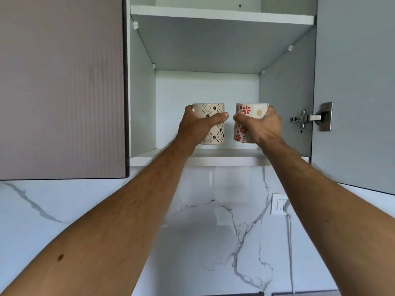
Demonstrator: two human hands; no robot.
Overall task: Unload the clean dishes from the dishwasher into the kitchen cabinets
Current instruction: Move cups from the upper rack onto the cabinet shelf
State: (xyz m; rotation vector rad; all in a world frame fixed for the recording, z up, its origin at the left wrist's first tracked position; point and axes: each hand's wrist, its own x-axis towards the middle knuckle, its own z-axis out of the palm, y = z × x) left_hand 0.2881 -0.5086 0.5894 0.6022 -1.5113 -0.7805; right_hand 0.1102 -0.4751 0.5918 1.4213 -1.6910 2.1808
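Now both hands hold mugs point(210, 122) upright, rims upward.

No legible text, label, brand name, numeral or sign appears on any surface in view. The cream ceramic mug with black diamond and coffee-bean motifs point(213, 124) bears ornament only, no lettering. The white ceramic mug with red flower motifs point(243, 122) likewise carries pattern alone. The white wall switch plate point(279, 204) on the marble-veined backsplash and the metal cabinet hinge point(312, 117) show no readable marking.
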